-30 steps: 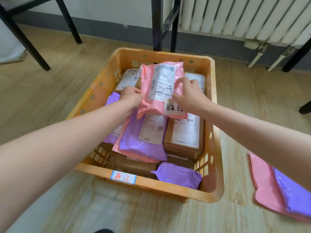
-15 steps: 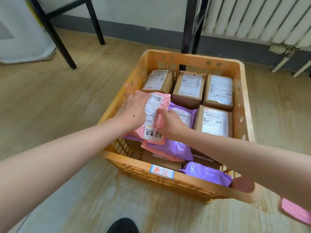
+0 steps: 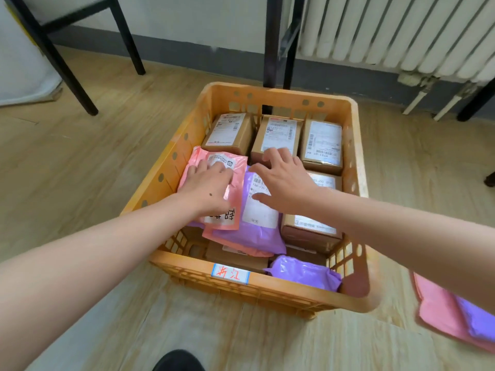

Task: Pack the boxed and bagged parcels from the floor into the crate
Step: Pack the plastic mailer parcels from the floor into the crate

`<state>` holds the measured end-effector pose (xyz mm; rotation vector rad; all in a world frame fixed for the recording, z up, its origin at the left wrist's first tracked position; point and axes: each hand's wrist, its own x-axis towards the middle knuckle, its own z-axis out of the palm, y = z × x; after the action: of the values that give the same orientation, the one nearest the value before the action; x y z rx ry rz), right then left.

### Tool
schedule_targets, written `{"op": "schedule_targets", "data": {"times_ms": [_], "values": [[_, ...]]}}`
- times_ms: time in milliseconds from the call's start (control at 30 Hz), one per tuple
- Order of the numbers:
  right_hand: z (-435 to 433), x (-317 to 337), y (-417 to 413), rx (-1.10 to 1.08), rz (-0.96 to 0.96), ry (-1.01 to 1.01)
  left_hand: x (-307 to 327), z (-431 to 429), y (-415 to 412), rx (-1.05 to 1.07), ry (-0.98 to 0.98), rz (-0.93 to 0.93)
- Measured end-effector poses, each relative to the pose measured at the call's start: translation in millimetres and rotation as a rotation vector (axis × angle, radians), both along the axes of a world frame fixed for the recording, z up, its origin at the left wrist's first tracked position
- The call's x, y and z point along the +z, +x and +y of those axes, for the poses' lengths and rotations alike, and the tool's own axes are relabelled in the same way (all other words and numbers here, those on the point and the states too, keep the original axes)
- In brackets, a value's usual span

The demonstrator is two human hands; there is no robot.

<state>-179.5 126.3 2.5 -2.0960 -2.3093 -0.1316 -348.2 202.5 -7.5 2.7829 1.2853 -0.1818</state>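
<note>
Beside the crate's near right corner, a pink bag and a purple bag lie on the floor, not yet packed; otherwise the job looks nearly done. Inside, the left hand presses flat, fingers straight, on the pink parcel by the left wall. The right hand hovers with fingers spread, holding nothing. Boxes line the far wall.

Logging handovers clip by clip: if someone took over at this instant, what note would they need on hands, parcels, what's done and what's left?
Left hand: flat, pressing the pink bag down at the crate's left side.
Right hand: open, fingers spread over the purple bag, holding nothing.
Done: three boxes line the far wall, with more boxes and bags in front.
Left: a pink floor bag and a purple floor bag lie right of the crate, not yet packed.
</note>
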Motion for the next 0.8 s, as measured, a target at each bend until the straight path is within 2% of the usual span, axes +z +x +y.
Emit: {"op": "schedule_targets", "data": {"times_ms": [100, 267, 400, 467, 567, 700, 800], "values": [[-21, 25, 24, 0.064, -0.096, 0.101, 17, -20, 45, -0.046, 0.098, -0.271], [-68, 53, 87, -0.084, -0.008, 0.219, 43, -63, 141, -0.133, 0.038, -0.646], [-103, 53, 159, -0.105, -0.086, 0.293, 49, -95, 201, -0.182, -0.222, -0.840], [-115, 43, 191, -0.130, -0.085, 0.304, 47, -112, 225, -0.216, -0.313, -0.854], [-131, 18, 230, -0.217, -0.038, 0.283, 37, -128, 259, -0.298, -0.335, -0.818], [-158, -24, 274, -0.289, 0.000, 0.143, 18, -141, 313, -0.312, -0.396, -0.667], [-184, -52, 308, -0.360, 0.029, 0.057, -7, -158, 355, -0.273, -0.513, -0.566]]}}
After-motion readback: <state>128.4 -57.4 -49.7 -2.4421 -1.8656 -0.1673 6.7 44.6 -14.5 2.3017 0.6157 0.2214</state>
